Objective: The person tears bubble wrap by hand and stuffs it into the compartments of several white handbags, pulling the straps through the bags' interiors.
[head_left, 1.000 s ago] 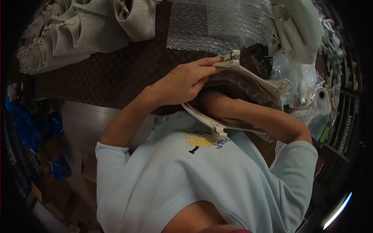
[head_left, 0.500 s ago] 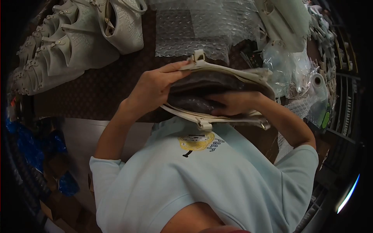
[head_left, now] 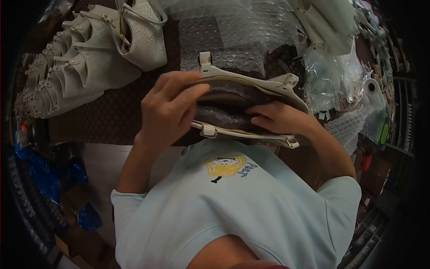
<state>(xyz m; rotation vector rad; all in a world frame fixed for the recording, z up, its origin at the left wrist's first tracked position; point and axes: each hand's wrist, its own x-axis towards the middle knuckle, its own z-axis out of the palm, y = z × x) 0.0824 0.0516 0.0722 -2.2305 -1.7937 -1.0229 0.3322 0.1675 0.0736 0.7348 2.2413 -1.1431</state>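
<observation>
A cream handbag point(head_left: 265, 84) is held in front of me with its zipped mouth spread wide. Crinkled clear plastic point(head_left: 220, 115) shows against the dark inside. At the bag's left end is my left hand point(head_left: 168, 106), its fingers apart and the fingertips right at the back rim. My right hand point(head_left: 283, 118) reaches over the right end into the mouth, thumb and fingers parted near the plastic; its fingertips lie in shadow. Handle tabs with metal rings stick out from both long sides of the rim.
Several similar cream handbags point(head_left: 105, 56) stand in rows at the back left. Bubble wrap sheets point(head_left: 237, 31) lie beyond the bag. To the right are clear plastic bags point(head_left: 324, 80), a film roll point(head_left: 372, 96) and a pale bag point(head_left: 327, 22). Blue plastic point(head_left: 45, 177) sits low on the left.
My left hand has shifted left and lifted its fingers from their hold on the rim, now spread. The bag has moved slightly left. My right hand stays inside its mouth.
</observation>
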